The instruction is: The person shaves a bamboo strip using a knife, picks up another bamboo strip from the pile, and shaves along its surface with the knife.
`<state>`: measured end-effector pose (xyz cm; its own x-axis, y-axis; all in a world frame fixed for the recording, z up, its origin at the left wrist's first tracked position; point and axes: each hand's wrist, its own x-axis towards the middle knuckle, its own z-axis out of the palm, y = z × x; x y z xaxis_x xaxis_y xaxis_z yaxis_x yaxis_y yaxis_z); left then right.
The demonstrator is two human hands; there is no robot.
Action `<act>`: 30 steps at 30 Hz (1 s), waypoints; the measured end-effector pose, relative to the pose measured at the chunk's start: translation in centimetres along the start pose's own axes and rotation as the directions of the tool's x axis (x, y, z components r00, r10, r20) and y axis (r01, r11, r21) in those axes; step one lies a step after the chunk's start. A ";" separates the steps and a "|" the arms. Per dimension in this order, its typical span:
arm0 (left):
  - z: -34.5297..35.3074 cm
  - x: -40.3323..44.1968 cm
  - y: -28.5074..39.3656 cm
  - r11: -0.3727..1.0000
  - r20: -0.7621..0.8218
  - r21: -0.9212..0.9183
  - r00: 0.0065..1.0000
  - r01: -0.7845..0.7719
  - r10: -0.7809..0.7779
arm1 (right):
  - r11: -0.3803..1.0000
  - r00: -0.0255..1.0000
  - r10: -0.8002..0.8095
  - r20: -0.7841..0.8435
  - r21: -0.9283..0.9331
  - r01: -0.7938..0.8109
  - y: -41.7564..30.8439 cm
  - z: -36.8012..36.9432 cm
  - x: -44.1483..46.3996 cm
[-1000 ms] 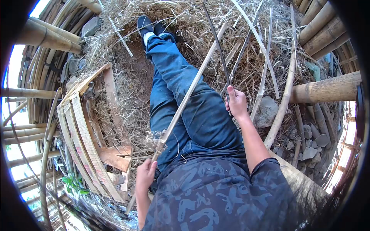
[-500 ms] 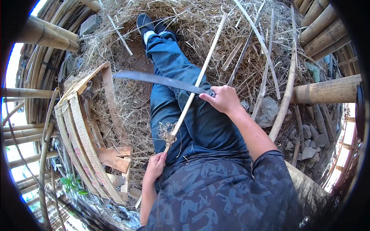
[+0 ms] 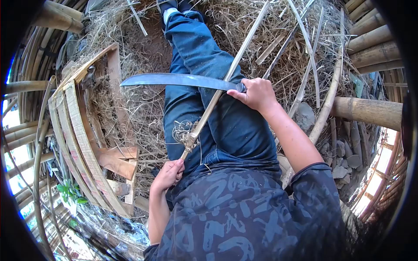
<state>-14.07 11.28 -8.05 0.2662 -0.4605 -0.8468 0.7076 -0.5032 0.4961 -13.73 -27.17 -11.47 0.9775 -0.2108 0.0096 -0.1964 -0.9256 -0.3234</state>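
My right hand [image 3: 259, 94] is closed round the handle of a long machete [image 3: 174, 80], whose blade points left across my thighs. The blade crosses over a pale bamboo strip [image 3: 235, 61] that runs slantwise along my legs. My left hand [image 3: 168, 175] grips the strip's near end at my lap. Just above that hand, a tuft of curled shavings [image 3: 187, 138] clings to the strip at a knot. The strip's far end reaches out over the shavings on the ground. My legs [image 3: 196, 52] are stretched forward in blue jeans.
Dry shavings [image 3: 143, 108] cover the ground. On the left stands a slatted wooden crate [image 3: 80, 139]. Several bamboo strips [image 3: 311, 52] lie at the right, near a thick bamboo pole [image 3: 370, 112] and grey stones [image 3: 305, 116]. Bamboo walls rise on both sides.
The machete blade has turned flatter and brighter to the camera, still across the strip. My view has shifted, so the legs and crate sit higher. Both hands keep their holds.
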 end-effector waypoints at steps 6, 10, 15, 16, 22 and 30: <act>0.7 -1.4 -0.9 0.979 0.154 -0.174 0.985 0.107 -0.080 | 1.000 0.999 -0.018 -0.043 -0.022 0.017 0.0 0.6 -0.1; 0.2 -3.3 -1.3 0.980 0.136 -0.164 0.986 0.116 -0.094 | 1.000 0.998 -0.001 -0.056 0.014 0.002 -0.3 0.7 0.1; 0.3 -4.1 -1.3 0.986 0.112 -0.144 0.992 0.082 -0.066 | 1.000 0.999 -0.026 -0.037 -0.005 0.026 -0.5 0.6 -0.1; 0.3 -4.4 -1.4 0.986 0.093 -0.130 0.992 0.102 -0.090 | 1.000 0.999 0.000 -0.039 -0.008 0.000 -0.5 0.8 0.0; 0.4 -5.8 -3.2 0.971 0.065 -0.187 0.988 0.148 -0.138 | 0.998 0.998 0.057 -0.031 0.006 -0.057 -0.5 1.2 0.4; 0.3 -6.8 -2.8 0.985 0.007 -0.152 0.997 0.083 -0.083 | 0.999 0.998 0.037 -0.057 -0.012 -0.038 -0.8 1.0 0.2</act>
<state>-18.08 15.59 -3.66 0.2021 -0.4226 -0.8835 0.8186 -0.4224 0.3893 -13.32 -26.11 -12.13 0.9635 -0.2627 0.0514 -0.2343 -0.9206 -0.3124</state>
